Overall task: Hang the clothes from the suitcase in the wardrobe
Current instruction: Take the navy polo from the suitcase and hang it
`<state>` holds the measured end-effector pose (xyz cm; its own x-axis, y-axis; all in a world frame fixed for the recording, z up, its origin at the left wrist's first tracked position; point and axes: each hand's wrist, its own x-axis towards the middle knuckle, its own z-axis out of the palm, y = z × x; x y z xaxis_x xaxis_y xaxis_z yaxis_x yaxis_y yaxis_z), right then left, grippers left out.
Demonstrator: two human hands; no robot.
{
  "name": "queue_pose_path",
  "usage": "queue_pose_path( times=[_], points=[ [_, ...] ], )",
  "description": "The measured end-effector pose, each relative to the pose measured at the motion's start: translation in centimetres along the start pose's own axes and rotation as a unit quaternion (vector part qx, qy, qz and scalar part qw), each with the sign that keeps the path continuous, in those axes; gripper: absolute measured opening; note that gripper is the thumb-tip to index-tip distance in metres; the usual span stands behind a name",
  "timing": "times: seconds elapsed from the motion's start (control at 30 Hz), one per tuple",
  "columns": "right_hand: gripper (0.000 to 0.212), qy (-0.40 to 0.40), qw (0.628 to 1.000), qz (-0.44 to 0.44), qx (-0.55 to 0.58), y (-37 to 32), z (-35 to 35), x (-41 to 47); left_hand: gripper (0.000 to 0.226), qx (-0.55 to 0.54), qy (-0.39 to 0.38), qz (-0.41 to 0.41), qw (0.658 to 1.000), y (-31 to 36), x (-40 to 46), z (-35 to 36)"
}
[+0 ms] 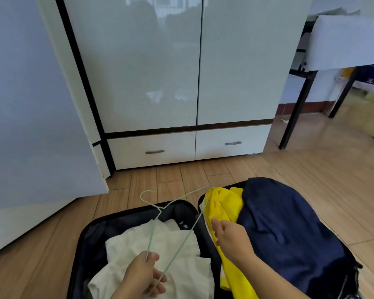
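From the head camera, the left hand grips one end of a thin pale-green wire hanger, with the thumb on top and the fingers curled round the wire. The hanger stretches up and away from that hand, its hook lifted over the floor and its far shoulder reaching into a bright yellow garment. The right hand, just to the right of the left one, pinches the edge of this yellow garment, fingers curled on the cloth. Under both hands lies an open black hard-shell suitcase on the wooden plank floor. Below the left hand, in the suitcase's left half, rests a crumpled white garment. To the right of the right hand, a dark navy garment is heaped over the right half, touching the yellow one. Well ahead of the hands stands a white wardrobe with two glossy shut doors and two drawers beneath. Far to the right of the right hand is a black-legged desk covered with a white cloth.
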<state>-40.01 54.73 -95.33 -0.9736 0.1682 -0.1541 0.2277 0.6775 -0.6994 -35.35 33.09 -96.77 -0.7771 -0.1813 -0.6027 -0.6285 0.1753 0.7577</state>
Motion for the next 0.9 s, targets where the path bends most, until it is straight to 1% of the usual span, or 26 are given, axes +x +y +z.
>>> queue_pose_path(
  times=[0.1, 0.13, 0.17, 0.23, 0.3, 0.37, 0.4, 0.43, 0.47, 0.53, 0.6, 0.63, 0.67, 0.7, 0.73, 0.77, 0.8, 0.83, 0.9],
  points=[
    [0.052, 0.004, 0.999, 0.01, -0.052, 1.8, -0.4, -0.3, 0.018, 0.064, 0.019, -0.04, 0.997, -1.7, 0.9, 0.5],
    [0.051, 0.012, 0.997, 0.015, -0.069, 2.2, -0.8, -0.4, 0.016, 0.114, 0.024, -0.039, 0.992, -1.9, 1.2, 0.8],
    [0.049, 0.018, 0.996, 0.019, -0.083, 2.6, -1.2, -0.5, 0.014, 0.195, 0.03, -0.023, 0.98, -1.9, 1.3, 0.8],
    [0.04, 0.029, 0.992, 0.032, -0.115, 3.5, -2.0, -0.4, 0.017, 0.344, 0.053, 0.007, 0.937, -1.0, 1.2, 1.0],
    [0.029, 0.044, 0.987, 0.059, -0.141, 4.1, -2.8, -0.3, 0.024, 0.415, 0.088, 0.011, 0.906, 0.0, 1.2, 1.2],
    [0.019, 0.077, 0.979, 0.095, -0.161, 4.5, -3.9, -0.2, 0.026, 0.454, 0.118, 0.023, 0.883, 1.2, 1.3, 1.8],
    [0.019, 0.092, 0.974, 0.12, -0.169, 4.7, -4.6, -0.1, 0.026, 0.463, 0.12, 0.041, 0.877, 1.7, 1.6, 2.2],
    [0.028, 0.104, 0.966, 0.159, -0.175, 5.1, -5.3, 0.1, 0.027, 0.465, 0.118, 0.068, 0.875, 2.3, 1.8, 3.0],
    [0.038, 0.12, 0.959, 0.196, -0.166, 5.6, -6.1, 0.1, 0.029, 0.452, 0.115, 0.094, 0.879, 2.9, 1.9, 3.8],
    [0.059, 0.161, 0.939, 0.283, -0.107, 6.4, -7.6, -0.4, 0.033, 0.416, 0.096, 0.15, 0.892, 4.2, 1.8, 6.0],
    [0.077, 0.184, 0.906, 0.381, -0.032, 8.0, -9.3, -0.9, 0.031, 0.379, 0.069, 0.201, 0.901, 5.4, 1.3, 8.2],
    [0.082, 0.193, 0.886, 0.422, 0.017, 9.5, -10.0, -1.0, 0.029, 0.365, 0.053, 0.225, 0.902, 6.0, 1.0, 9.3],
    [0.083, 0.201, 0.868, 0.445, 0.094, 11.6, -10.5, -0.8, 0.028, 0.353, 0.038, 0.243, 0.903, 6.4, 0.6, 10.2],
    [0.081, 0.19, 0.849, 0.456, 0.188, 13.4, -10.8, -0.7, 0.028, 0.34, 0.024, 0.259, 0.904, 6.7, 0.3, 11.1],
    [0.08, 0.161, 0.843, 0.455, 0.236, 17.1, -10.6, -0.2, 0.03, 0.327, 0.009, 0.268, 0.906, 7.0, 0.0, 11.8],
    [0.078, 0.153, 0.836, 0.458, 0.259, 21.2, -10.0, 0.7, 0.032, 0.313, -0.004, 0.273, 0.91, 7.1, -0.3, 12.5],
    [0.071, 0.155, 0.823, 0.459, 0.297, 23.3, -10.0, 1.1, 0.033, 0.304, -0.014, 0.277, 0.912, 7.4, -0.6, 13.1],
    [0.055, 0.164, 0.811, 0.453, 0.333, 23.6, -9.9, 0.7, 0.033, 0.297, -0.02, 0.282, 0.912, 7.5, -0.8, 13.6],
    [0.013, 0.183, 0.812, 0.427, 0.355, 18.1, -11.3, -1.9, 0.033, 0.294, -0.023, 0.295, 0.909, 7.8, -1.2, 14.5]
  ],
)
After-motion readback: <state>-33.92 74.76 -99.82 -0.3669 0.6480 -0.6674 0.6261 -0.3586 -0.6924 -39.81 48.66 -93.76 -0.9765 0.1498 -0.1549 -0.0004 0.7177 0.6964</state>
